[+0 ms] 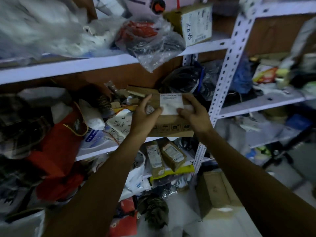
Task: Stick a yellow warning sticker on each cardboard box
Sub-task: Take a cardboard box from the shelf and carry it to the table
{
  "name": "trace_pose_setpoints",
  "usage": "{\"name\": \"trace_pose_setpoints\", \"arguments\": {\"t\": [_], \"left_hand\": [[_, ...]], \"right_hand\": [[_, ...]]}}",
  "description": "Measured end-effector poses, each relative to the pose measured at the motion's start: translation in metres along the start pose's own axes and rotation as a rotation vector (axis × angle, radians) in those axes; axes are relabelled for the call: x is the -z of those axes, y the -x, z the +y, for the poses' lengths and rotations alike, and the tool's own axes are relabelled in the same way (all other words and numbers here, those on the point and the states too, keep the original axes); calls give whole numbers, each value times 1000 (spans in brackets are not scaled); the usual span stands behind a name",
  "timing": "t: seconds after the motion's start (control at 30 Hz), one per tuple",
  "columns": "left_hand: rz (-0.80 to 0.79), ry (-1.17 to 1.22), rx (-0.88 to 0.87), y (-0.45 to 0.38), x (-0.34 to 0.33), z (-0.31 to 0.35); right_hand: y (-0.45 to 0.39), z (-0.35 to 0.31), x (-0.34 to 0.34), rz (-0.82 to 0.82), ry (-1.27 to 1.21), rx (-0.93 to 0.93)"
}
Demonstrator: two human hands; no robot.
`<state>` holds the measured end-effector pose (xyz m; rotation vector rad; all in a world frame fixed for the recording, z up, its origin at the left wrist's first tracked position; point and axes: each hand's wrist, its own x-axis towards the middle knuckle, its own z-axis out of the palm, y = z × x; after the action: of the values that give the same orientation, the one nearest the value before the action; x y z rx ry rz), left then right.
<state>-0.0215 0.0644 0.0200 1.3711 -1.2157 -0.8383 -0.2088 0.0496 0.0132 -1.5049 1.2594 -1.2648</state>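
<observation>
A brown cardboard box [171,124] with a white shipping label [171,100] stands at the front of the middle shelf. My left hand [145,115] and my right hand [195,113] both reach to it and pinch a pale sheet [171,109] lying against the label, thumbs on top. Whether that sheet is a sticker I cannot tell; no yellow shows on it. Another cardboard box [193,23] with a white label stands on the upper shelf. Two small brown parcels [164,158] lie on the lower shelf, and a large box [217,190] stands on the floor.
White metal shelving [222,79] is crowded with plastic bags [153,45], a red bag [56,147], white cloth [51,26] and dark bundles. A second rack [273,100] stands to the right. Bags and clothes lie on the floor below.
</observation>
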Motion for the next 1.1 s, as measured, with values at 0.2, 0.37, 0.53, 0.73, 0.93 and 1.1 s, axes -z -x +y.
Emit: {"name": "trace_pose_setpoints", "arguments": {"t": [0.2,0.37,0.53,0.73,0.93,1.1], "left_hand": [[-203,69,-45,48,2,9],[-360,55,-89,88,-33,20],[-536,72,-138,141,-93,30],[-769,72,-194,231,-190,50],[-1018,96,-224,369,-290,75],[-1261,114,-244,483,-346,86]], "right_hand": [[82,-19,14,171,55,15],[146,-23,55,348,119,-31],[215,-21,114,515,175,-97],[321,-19,203,718,172,-162],[461,-13,289,1008,209,-240],[579,-11,337,1233,251,-317]]}}
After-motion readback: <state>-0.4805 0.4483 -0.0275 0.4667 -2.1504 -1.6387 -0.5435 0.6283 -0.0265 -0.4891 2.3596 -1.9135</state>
